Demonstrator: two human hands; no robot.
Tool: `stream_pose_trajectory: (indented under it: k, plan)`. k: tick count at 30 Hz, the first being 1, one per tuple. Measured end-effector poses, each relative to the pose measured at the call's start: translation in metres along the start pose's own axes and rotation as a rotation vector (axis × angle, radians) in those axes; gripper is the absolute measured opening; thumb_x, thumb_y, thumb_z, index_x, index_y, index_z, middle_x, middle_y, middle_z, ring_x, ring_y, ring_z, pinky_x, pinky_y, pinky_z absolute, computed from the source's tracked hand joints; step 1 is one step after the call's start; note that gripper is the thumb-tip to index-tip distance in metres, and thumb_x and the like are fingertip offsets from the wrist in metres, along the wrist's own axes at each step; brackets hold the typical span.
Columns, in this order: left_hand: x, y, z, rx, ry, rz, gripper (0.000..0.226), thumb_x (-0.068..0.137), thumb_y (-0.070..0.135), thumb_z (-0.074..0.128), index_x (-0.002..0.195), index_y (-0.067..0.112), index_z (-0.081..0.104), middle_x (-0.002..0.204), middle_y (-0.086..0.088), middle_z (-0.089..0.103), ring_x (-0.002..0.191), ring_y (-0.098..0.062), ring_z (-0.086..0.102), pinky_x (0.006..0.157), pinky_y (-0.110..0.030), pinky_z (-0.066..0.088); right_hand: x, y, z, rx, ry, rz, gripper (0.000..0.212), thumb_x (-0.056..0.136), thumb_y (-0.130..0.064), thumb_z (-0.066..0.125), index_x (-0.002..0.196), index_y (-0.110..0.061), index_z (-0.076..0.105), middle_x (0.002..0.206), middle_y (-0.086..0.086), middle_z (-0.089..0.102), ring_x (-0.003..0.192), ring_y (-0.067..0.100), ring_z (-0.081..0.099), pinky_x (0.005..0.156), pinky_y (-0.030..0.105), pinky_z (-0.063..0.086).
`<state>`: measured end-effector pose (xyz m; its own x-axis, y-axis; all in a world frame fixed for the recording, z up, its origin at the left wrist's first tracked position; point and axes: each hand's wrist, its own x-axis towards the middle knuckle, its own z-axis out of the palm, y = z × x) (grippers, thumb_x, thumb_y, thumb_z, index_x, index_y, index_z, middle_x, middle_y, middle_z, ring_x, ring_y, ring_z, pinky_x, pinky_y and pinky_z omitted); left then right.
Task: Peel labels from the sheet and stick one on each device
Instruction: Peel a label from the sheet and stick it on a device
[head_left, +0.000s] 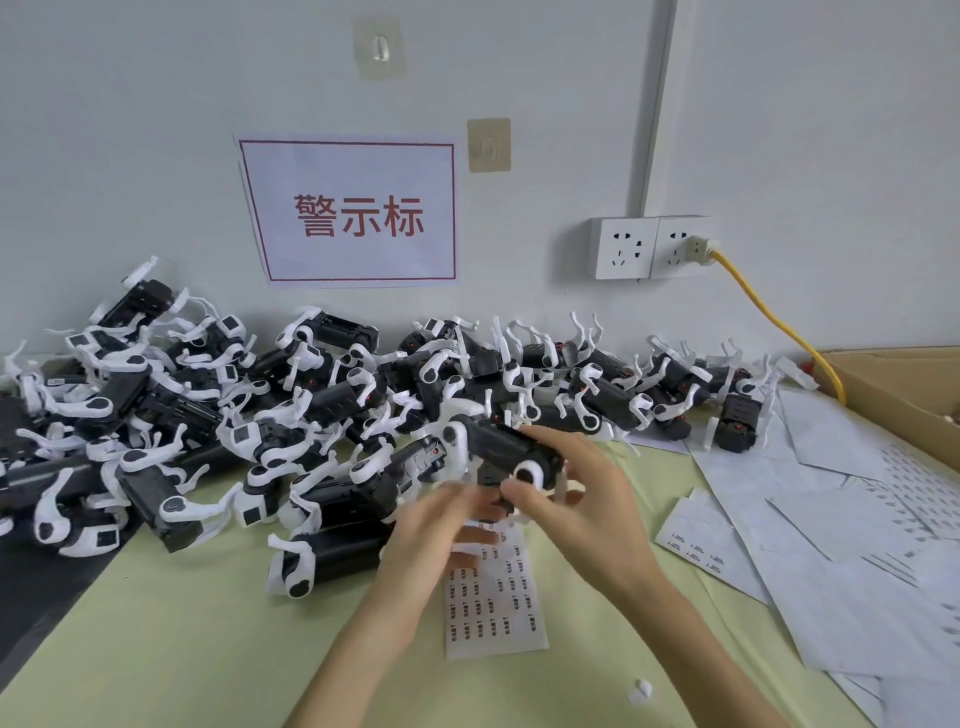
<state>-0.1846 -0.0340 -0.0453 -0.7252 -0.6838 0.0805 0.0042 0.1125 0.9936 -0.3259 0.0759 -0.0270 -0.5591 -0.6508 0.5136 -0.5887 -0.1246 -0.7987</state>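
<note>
From the head camera: two hands work over a pale green table (171, 649). The right hand (582, 499) curls its fingers round one black-and-white device (506, 449), held up just above the table in front of the pile. The left hand (441, 530) is blurred beside it, fingertips near the device's underside; whether it pinches a label cannot be told.

One label sheet (496, 597) lies flat under the hands, printed in rows with several blank gaps. A second, smaller sheet piece (696, 540) lies to its right, and many spent backing sheets (857, 571) overlap toward the table's right edge. The pile of devices (260, 415) stretches along the wall; they are too tangled to count, several dozen at least. One device (735, 423) stands apart at the pile's right end.

Bare green table lies near the viewer, left of the sheet. A cardboard box (893, 395) sits at far right; its contents are hidden. Two wall sockets (649, 247), one with a yellow cable (769, 317). One red-lettered sign (353, 213) hangs above the pile.
</note>
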Motion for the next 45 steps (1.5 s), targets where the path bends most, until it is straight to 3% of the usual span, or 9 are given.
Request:
stream_pose_trajectory:
  k: [5,10,15,22,27,31,36,42,45]
  plan:
    - [0.002,-0.026,0.006,0.814,0.157,0.305,0.028,0.095,0.027,0.070,0.123,0.032,0.065,0.124,0.022,0.055,0.120,0.000,0.049,0.098,-0.015,0.033,0.006,0.006,-0.011,0.009,0.283,0.102,0.057,0.072,-0.043,0.074,0.126,-0.027,0.069,0.111,-0.017,0.063,0.096,-0.017,0.056,0.072,0.001,0.043]
    - [0.003,-0.031,0.001,0.817,0.116,0.205,0.074,0.100,0.036,0.063,0.162,0.034,0.022,0.159,0.016,0.035,0.147,-0.007,0.032,0.117,-0.027,0.027,0.010,0.016,-0.016,-0.181,0.388,0.170,0.056,0.080,-0.032,0.082,0.133,-0.027,0.064,0.107,-0.020,0.053,0.092,-0.023,0.052,0.071,0.009,0.039]
    - [0.003,-0.033,0.001,0.838,0.056,0.120,0.083,0.101,0.040,0.059,0.165,0.029,0.007,0.168,0.011,0.024,0.152,-0.014,0.025,0.119,-0.031,0.026,0.007,0.035,-0.010,-0.405,0.241,0.257,0.061,0.079,-0.035,0.084,0.135,-0.025,0.063,0.113,-0.009,0.050,0.086,0.008,0.055,0.077,0.026,0.041]
    - [0.002,-0.036,0.003,0.938,0.035,0.056,0.093,0.100,0.054,0.054,0.162,0.035,-0.013,0.171,0.002,0.017,0.159,-0.017,0.008,0.120,-0.042,0.028,0.000,0.034,-0.006,-0.729,0.185,0.243,0.073,0.081,-0.036,0.081,0.145,-0.024,0.049,0.149,0.005,0.041,0.136,0.028,0.041,0.116,0.043,0.028]
    - [0.002,-0.031,-0.001,0.861,0.055,0.010,0.116,0.089,0.053,0.070,0.152,0.049,-0.028,0.161,0.004,0.037,0.149,-0.016,0.035,0.104,-0.039,0.043,-0.008,0.022,0.004,-0.371,0.032,-0.081,0.019,0.087,-0.008,0.070,0.100,-0.023,0.072,0.103,-0.012,0.068,0.093,0.005,0.063,0.082,0.035,0.056]
    - [0.003,-0.031,-0.005,0.711,0.037,-0.021,0.120,0.089,0.037,0.075,0.151,0.052,-0.027,0.157,0.022,0.041,0.142,-0.011,0.043,0.094,-0.022,0.042,-0.015,0.029,0.019,-0.652,-0.424,0.041,0.049,0.095,-0.047,0.061,0.141,-0.032,0.055,0.144,-0.011,0.056,0.137,0.011,0.045,0.119,0.039,0.031]
    - [0.007,-0.028,-0.012,0.635,-0.047,-0.069,0.116,0.088,0.016,0.067,0.152,0.054,-0.022,0.156,0.028,0.040,0.110,0.003,0.060,0.080,-0.018,0.052,-0.017,0.034,0.024,-0.765,-0.533,0.107,0.066,0.099,-0.061,0.045,0.154,-0.028,0.029,0.161,-0.005,0.032,0.152,0.014,0.021,0.125,0.042,0.010]
    - [0.004,-0.029,-0.004,0.750,0.043,0.017,0.088,0.093,0.029,0.068,0.160,0.036,0.011,0.139,0.009,0.053,0.130,-0.016,0.053,0.102,-0.042,0.049,-0.019,0.028,0.020,-0.597,-0.355,0.091,0.062,0.092,-0.040,0.069,0.147,-0.036,0.040,0.125,-0.009,0.064,0.119,0.013,0.057,0.108,0.034,0.040]
    - [0.003,-0.027,-0.005,0.577,0.113,0.033,0.089,0.090,0.018,0.073,0.158,0.040,0.020,0.130,0.023,0.053,0.120,0.006,0.055,0.095,-0.020,0.048,-0.018,0.021,0.019,-0.332,-0.226,0.115,0.058,0.087,-0.014,0.076,0.132,-0.044,0.054,0.102,-0.020,0.065,0.082,0.000,0.064,0.075,0.019,0.055]
